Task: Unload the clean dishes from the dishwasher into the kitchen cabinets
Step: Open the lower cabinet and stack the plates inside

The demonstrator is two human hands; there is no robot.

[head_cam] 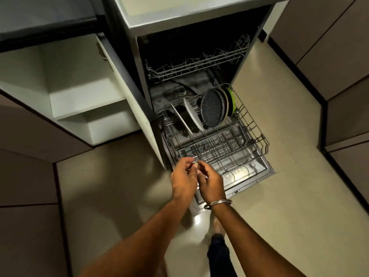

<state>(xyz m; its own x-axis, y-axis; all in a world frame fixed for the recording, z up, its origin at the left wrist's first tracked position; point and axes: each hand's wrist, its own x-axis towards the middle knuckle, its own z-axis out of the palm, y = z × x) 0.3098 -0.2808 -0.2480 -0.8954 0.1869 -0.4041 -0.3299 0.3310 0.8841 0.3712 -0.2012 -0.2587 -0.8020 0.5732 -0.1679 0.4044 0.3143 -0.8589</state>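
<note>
The scene was dimly and warmly lit, so that the dishwasher (189, 47) cavity was left almost black, while a hard glare was thrown off its lowered door (239, 175) and a softer sheen off the floor (196, 218). The left hand (183, 176) and right hand (209, 182) were slightly smeared by blur. Straight lines of the cabinet fronts (26, 176) were bowed by wide-angle distortion towards the shadowed corners.

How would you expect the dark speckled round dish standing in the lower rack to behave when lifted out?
The dark speckled dish looks rigid and is probably fairly heavy for its size, given its raised rim. It stands on edge in the lower rack, and being round, it may roll or tip once freed from the tines.
</note>
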